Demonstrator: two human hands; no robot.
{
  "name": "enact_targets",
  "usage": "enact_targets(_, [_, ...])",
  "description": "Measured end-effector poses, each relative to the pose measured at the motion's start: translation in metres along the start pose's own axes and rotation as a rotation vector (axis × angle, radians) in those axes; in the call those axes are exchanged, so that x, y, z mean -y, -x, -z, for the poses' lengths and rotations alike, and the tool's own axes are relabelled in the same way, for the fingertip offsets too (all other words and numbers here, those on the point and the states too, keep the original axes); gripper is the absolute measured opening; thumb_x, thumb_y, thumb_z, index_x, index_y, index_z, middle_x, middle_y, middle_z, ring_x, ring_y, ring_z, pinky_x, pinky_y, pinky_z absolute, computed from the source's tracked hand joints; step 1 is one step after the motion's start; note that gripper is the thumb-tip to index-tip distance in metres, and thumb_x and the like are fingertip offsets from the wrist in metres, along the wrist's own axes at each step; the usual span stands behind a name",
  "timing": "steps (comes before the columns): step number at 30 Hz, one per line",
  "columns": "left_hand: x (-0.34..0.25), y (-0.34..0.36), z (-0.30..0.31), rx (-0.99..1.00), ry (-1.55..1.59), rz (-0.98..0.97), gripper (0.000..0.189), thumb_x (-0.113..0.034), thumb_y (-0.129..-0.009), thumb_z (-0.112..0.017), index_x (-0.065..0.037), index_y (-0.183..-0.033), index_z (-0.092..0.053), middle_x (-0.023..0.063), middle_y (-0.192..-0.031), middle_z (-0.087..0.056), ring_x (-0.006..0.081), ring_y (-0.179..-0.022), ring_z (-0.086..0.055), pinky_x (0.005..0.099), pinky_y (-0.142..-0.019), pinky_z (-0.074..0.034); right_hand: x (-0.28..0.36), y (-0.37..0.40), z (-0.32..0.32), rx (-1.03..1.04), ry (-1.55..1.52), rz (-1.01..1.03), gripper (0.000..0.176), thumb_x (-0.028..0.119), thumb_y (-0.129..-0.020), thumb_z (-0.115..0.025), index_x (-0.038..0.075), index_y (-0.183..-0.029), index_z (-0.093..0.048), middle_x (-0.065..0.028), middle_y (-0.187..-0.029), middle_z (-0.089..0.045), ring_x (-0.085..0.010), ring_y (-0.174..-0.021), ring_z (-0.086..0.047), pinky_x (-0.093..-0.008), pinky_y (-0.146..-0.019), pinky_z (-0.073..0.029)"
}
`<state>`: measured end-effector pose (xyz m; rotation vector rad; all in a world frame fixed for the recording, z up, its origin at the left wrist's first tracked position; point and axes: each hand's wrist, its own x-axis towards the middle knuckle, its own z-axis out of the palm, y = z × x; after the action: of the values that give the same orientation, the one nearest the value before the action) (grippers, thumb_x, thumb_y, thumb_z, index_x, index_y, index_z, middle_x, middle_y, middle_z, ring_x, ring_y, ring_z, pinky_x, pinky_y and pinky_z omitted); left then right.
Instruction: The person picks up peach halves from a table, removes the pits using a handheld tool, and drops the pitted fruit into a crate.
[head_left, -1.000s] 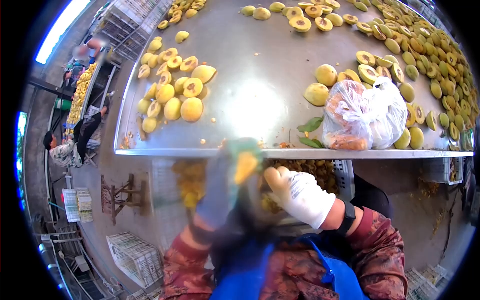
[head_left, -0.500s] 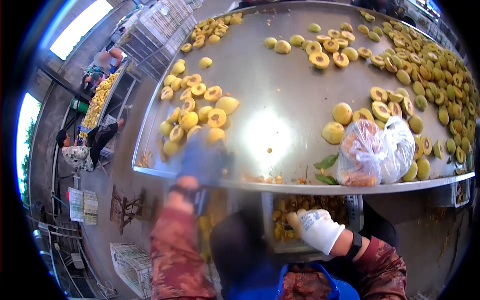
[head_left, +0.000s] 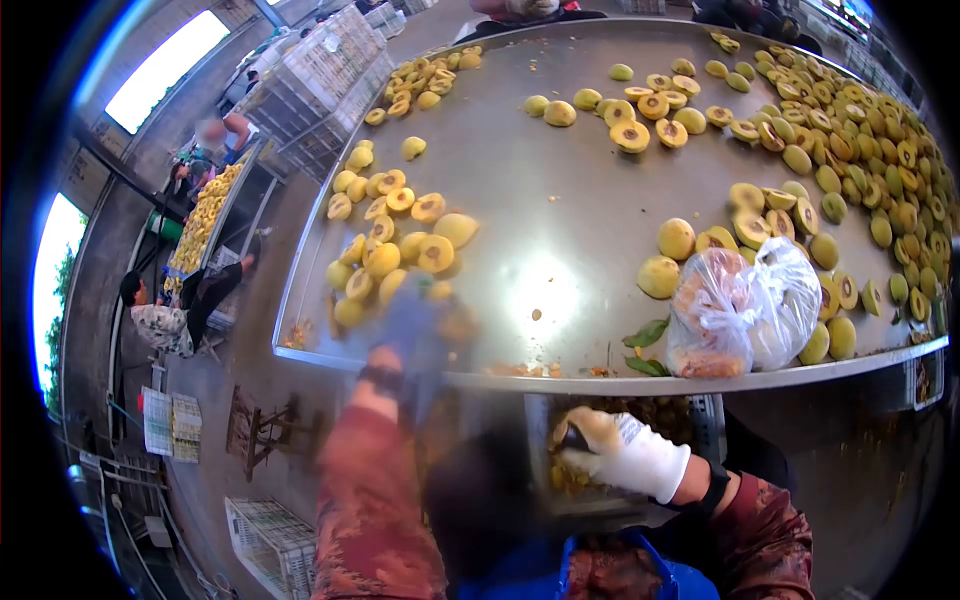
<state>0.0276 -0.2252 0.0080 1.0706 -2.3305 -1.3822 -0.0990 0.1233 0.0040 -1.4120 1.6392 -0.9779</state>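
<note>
My left hand (head_left: 415,325), in a bluish glove and smeared by motion, is over the near left edge of the metal table (head_left: 540,230), beside a group of cut yellow fruit (head_left: 383,260); what it holds cannot be made out. My right hand (head_left: 600,443), in a white glove, is below the table's near edge, above a crate (head_left: 710,425) with fruit pieces in it. Its fingers are curled around something small and dark that is hard to identify. A tied clear plastic bag (head_left: 712,315) with orange-brown contents lies near the table's front edge.
Many halved fruits (head_left: 900,180) are heaped along the table's right side. Green leaves (head_left: 648,335) lie left of the bag. People (head_left: 165,325) sit at another fruit-filled table (head_left: 210,215) at left, near stacked crates (head_left: 320,70). A white crate (head_left: 270,545) stands on the floor.
My left hand has shifted slightly right, still blurred. The right hand has moved slightly left and turned, showing its curled fingers and a dark object. The whole view has shifted a little.
</note>
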Motion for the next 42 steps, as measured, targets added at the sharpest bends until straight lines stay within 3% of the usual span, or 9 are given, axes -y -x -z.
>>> enact_targets(1, [-0.013,0.008,-0.003,0.027,0.263,-0.002,0.022,-0.014,-0.091,-0.059,-0.006,-0.111,-0.055,0.0086,-0.097,-0.060,0.0213,-0.088,-0.060,0.0359,-0.074,-0.052,0.001,-0.001,0.000,-0.054,-0.094,-0.018,0.034,0.022,-0.085,-0.068,0.004,-0.111,-0.054,-0.0178,-0.086,-0.064,-0.0323,-0.079,-0.065,-0.0403,-0.072,-0.050])
enact_targets(5, [-0.056,0.073,-0.048,0.027,1.027,0.090,0.037,-0.028,-0.098,-0.050,-0.001,-0.123,-0.053,0.0120,-0.118,-0.059,0.0238,-0.106,-0.059,0.0378,-0.092,-0.051,0.019,-0.001,0.013,-0.261,-0.140,0.061,0.035,0.020,-0.085,-0.069,0.005,-0.111,-0.050,-0.0175,-0.085,-0.060,-0.0331,-0.081,-0.061,-0.0390,-0.072,-0.048])
enact_targets(8, [-0.072,0.095,-0.085,0.152,1.150,0.099,0.057,-0.044,-0.101,-0.037,0.002,-0.133,-0.046,0.0155,-0.129,-0.053,0.0257,-0.114,-0.055,0.0385,-0.096,-0.049,0.007,-0.005,0.007,-0.397,-0.111,0.162,0.036,0.019,-0.085,-0.069,0.006,-0.111,-0.048,-0.0181,-0.089,-0.059,-0.0355,-0.082,-0.059,-0.0393,-0.073,-0.047])
enact_targets(11, [-0.075,0.100,-0.127,0.182,1.313,0.118,0.069,-0.057,-0.097,-0.038,0.002,-0.132,-0.049,0.0192,-0.124,-0.059,0.0288,-0.106,-0.062,0.0423,-0.088,-0.055,0.016,-0.002,0.017,-0.313,-0.110,-0.029,0.037,0.019,-0.085,-0.070,0.005,-0.111,-0.048,-0.0180,-0.089,-0.059,-0.0359,-0.082,-0.059,-0.0404,-0.072,-0.047])
enact_targets(16, [-0.090,0.113,-0.160,0.097,1.059,-0.001,0.066,-0.054,-0.099,-0.036,0.002,-0.132,-0.048,0.0167,-0.121,-0.058,0.0266,-0.112,-0.057,0.0402,-0.101,-0.044,0.014,0.004,0.021,-0.349,-0.008,-0.148,0.040,0.015,-0.085,-0.067,0.002,-0.115,-0.045,-0.0225,-0.094,-0.060,-0.0410,-0.084,-0.061,-0.0445,-0.069,-0.048])
enact_targets(33, [-0.088,0.130,-0.172,-0.052,0.514,-0.413,0.051,-0.038,-0.100,-0.039,0.005,-0.124,-0.052,0.0156,-0.120,-0.058,0.0266,-0.108,-0.058,0.0381,-0.098,-0.044,-0.001,0.005,0.002,-0.325,-0.069,-0.088,0.040,0.008,-0.083,-0.062,-0.001,-0.115,-0.042,-0.0221,-0.090,-0.057,-0.0382,-0.078,-0.059,-0.0438,-0.065,-0.048])
enact_targets(37, [-0.101,0.134,-0.163,-0.117,0.095,-0.653,0.049,-0.036,-0.098,-0.045,0.006,-0.122,-0.055,0.0159,-0.119,-0.059,0.0262,-0.109,-0.057,0.0375,-0.097,-0.045,-0.010,0.001,-0.008,-0.456,-0.195,0.098,0.041,0.021,-0.088,-0.060,-0.005,-0.114,-0.045,-0.0252,-0.080,-0.061,-0.0428,-0.072,-0.060,-0.0487,-0.062,-0.047])
enact_targets(40, [-0.104,0.129,-0.162,0.137,0.708,-0.371,0.052,-0.038,-0.097,-0.047,0.006,-0.124,-0.053,0.0162,-0.118,-0.060,0.0261,-0.108,-0.058,0.0378,-0.096,-0.046,-0.010,0.007,-0.014,-0.413,-0.099,0.053,0.048,0.028,-0.088,-0.061,-0.005,-0.119,-0.045,-0.0268,-0.083,-0.062,-0.0424,-0.075,-0.062,-0.0480,-0.064,-0.049])
enact_targets(42, [-0.101,0.129,-0.160,0.159,0.708,-0.287,0.053,-0.040,-0.097,-0.048,0.006,-0.124,-0.052,0.0162,-0.117,-0.060,0.0259,-0.105,-0.059,0.0370,-0.094,-0.048,-0.009,0.011,-0.014,-0.286,-0.119,-0.056,0.051,0.029,-0.088,-0.061,-0.006,-0.121,-0.045,-0.0279,-0.084,-0.062,-0.0424,-0.076,-0.063,-0.0475,-0.065,-0.050])
